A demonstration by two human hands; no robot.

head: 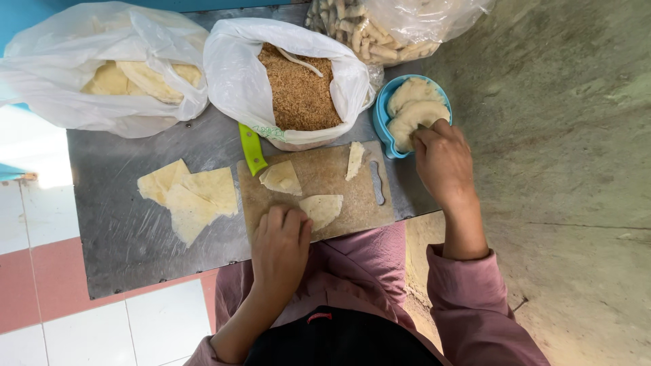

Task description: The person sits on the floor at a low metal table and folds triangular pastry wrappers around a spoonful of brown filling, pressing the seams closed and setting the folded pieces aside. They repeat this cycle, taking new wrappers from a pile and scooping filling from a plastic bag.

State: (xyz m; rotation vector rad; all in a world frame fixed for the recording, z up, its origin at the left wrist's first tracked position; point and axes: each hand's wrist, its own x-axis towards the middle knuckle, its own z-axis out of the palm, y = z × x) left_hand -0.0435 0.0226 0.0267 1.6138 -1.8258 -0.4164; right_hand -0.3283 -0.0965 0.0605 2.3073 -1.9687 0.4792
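Note:
My left hand (280,244) rests on the near edge of a wooden cutting board (325,177), fingers curled, touching a pale dough wedge (321,209). Two more dough pieces (281,178) lie on the board, one a narrow strip (354,160). My right hand (442,161) reaches to a blue bowl (383,118) and its fingertips pinch a folded dough pastry (417,116) lying in it with another. A green-handled knife (252,149) lies at the board's far left corner.
A white bag of brown crumbs (298,91) stands behind the board. A bag of flat dough sheets (135,80) is at the far left, a bag of rolled pieces (369,30) at the back. Cut dough triangles (192,200) lie on the metal tray (129,237).

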